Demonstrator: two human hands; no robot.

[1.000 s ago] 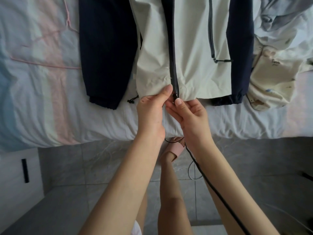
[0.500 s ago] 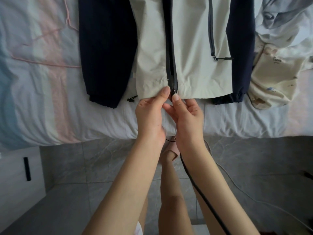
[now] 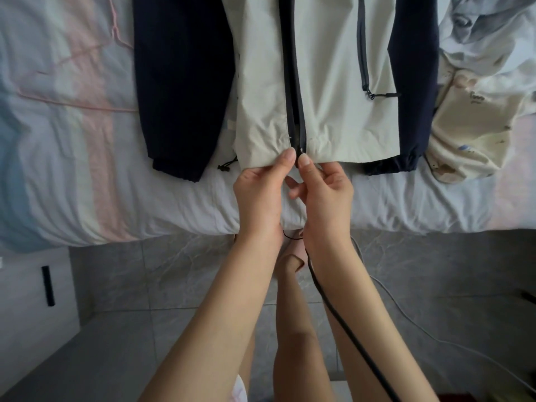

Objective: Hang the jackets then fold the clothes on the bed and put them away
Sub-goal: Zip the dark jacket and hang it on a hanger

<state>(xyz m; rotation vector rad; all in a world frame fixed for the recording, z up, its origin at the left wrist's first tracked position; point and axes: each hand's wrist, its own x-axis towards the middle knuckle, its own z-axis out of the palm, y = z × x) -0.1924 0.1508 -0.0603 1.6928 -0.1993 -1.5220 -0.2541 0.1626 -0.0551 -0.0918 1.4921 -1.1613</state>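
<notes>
A cream jacket with navy sleeves lies face up on the bed, its hem toward me. Its dark front zipper runs down the middle. My left hand pinches the hem on the left side of the zipper's bottom end. My right hand pinches the right side there, thumb beside the small metal zipper end. A pink wire hanger lies on the sheet left of the jacket.
A cream printed garment and crumpled white-grey clothes lie at the right. A black cable hangs along my right forearm. A white cabinet stands at the lower left on the grey tiled floor.
Both hands have stayed at the bottom of the zipper with small finger shifts. My right thumb now sits a little apart from my left fingers. The view moved slightly.
</notes>
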